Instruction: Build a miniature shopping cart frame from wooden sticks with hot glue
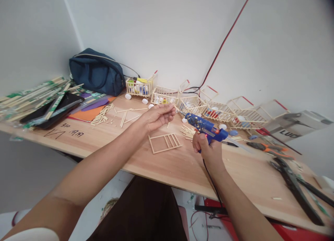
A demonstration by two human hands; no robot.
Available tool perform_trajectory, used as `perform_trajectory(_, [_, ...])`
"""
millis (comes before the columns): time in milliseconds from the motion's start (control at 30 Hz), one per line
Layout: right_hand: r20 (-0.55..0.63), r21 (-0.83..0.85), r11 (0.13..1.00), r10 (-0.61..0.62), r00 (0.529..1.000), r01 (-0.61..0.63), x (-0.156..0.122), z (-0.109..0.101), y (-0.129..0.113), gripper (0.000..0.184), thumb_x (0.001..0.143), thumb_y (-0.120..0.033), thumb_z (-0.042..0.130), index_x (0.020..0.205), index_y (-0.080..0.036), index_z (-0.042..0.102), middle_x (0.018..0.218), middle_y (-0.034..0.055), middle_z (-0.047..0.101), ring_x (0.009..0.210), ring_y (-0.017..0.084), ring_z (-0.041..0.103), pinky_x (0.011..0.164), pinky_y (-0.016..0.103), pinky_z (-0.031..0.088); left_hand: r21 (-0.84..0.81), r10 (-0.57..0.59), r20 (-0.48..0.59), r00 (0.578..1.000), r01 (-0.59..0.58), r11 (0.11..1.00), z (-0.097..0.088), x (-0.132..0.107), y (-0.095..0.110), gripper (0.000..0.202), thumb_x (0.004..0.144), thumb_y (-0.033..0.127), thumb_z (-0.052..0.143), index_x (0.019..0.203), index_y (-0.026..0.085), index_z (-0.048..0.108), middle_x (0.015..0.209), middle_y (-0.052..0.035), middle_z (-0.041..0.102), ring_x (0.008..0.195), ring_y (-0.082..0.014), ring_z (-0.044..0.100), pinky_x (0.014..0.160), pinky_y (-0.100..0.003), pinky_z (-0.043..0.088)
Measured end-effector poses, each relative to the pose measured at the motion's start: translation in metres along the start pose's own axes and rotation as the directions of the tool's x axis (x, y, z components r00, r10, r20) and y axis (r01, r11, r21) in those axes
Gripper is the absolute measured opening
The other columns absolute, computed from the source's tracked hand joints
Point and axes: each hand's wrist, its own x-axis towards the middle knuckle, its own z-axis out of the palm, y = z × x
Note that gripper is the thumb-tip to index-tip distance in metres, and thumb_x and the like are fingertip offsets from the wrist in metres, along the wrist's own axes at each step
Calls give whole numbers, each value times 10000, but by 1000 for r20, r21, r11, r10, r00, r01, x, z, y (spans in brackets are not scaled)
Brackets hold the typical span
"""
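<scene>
My right hand (208,149) grips a blue hot glue gun (199,124), its trigger under my fingers and a small red light glowing. Bits of glue and speckles cover the gun's front, and a clear glue stick trails from its back. The nozzle points left, right at the fingertips of my left hand (162,116), which are pinched together. What they pinch is too small to make out. Below, flat on the table, lies a rectangular frame of thin wooden sticks (165,143) with several crossbars toward its right side.
Several small stick-built carts (220,110) with white wheels line the wall. Cut sticks (103,115) lie around the wooden table (146,161). A blue pouch (96,72) and packaged chopsticks (33,98) are left; pliers (271,149) and a black-handled cutter (294,189) lie right.
</scene>
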Motion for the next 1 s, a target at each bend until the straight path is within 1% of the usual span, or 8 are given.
perform_trajectory(233, [4, -18, 1000, -14, 1000, 15, 2, 1, -5, 540, 916, -577, 537, 528, -220, 421, 424, -34, 423, 383, 91, 420, 418, 248, 329, -21, -12, 8, 1000, 12, 1000, -2, 1, 0, 129, 887, 71, 624, 759, 92, 628, 679, -12, 641, 615, -67, 614, 591, -174, 485])
perform_trajectory(367, [-24, -31, 1000, 0, 1000, 0, 1, -1, 0, 513, 912, -568, 550, 550, -225, 427, 431, -34, 435, 398, 101, 431, 428, 251, 345, -14, -10, 7, 1000, 10, 1000, -1, 0, 0, 147, 898, 74, 603, 753, 93, 625, 669, -12, 637, 610, -68, 608, 596, -178, 487])
perform_trajectory(467, [-28, -52, 999, 6, 1000, -8, 0, -3, 5, 505, 922, -552, 543, 556, -222, 433, 436, -30, 445, 411, 105, 441, 448, 255, 358, -9, -7, 15, 1000, 7, 1000, -1, 0, 1, 155, 906, 70, 585, 757, 93, 623, 670, -13, 638, 607, -67, 606, 593, -178, 489])
perform_trajectory(567, [-30, -63, 998, 1, 1000, -3, 0, -4, 5, 514, 926, -555, 535, 551, -219, 432, 437, -30, 446, 414, 103, 439, 463, 258, 358, -16, -7, 19, 1000, 7, 1000, -2, 1, 1, 153, 906, 67, 580, 761, 91, 623, 676, -16, 641, 611, -67, 608, 590, -176, 492])
perform_trajectory(667, [-37, -48, 999, -11, 999, 9, 1, -3, 1, 517, 927, -555, 533, 549, -217, 434, 434, -32, 439, 410, 100, 429, 464, 262, 343, -25, -5, 11, 1000, 6, 1000, -4, 2, 1, 141, 895, 69, 599, 758, 91, 624, 684, -17, 646, 618, -65, 610, 594, -174, 492])
perform_trajectory(767, [-35, -23, 1000, -15, 999, 15, 1, -2, -2, 510, 934, -543, 531, 553, -215, 444, 441, -32, 442, 410, 98, 428, 469, 266, 336, 1, 5, 9, 1000, -5, 1000, -4, 2, 0, 133, 885, 75, 621, 753, 92, 629, 675, -15, 648, 605, -63, 608, 595, -174, 493])
perform_trajectory(933, [-24, 9, 999, -31, 999, 31, 1, -1, -3, 509, 936, -531, 536, 548, -213, 447, 444, -35, 436, 406, 96, 425, 464, 269, 327, 41, 7, -9, 1000, -7, 999, 0, 0, -1, 182, 908, 42, 570, 742, 80, 634, 654, -19, 654, 582, -61, 611, 578, -167, 491])
perform_trajectory(1000, [-29, 7, 1000, -25, 999, 25, 1, 0, -4, 512, 934, -535, 537, 545, -214, 444, 443, -35, 434, 404, 96, 424, 461, 270, 325, 54, 3, -19, 1000, -2, 999, 1, -1, -1, 176, 902, 36, 577, 743, 79, 639, 649, -17, 658, 578, -59, 614, 582, -165, 494])
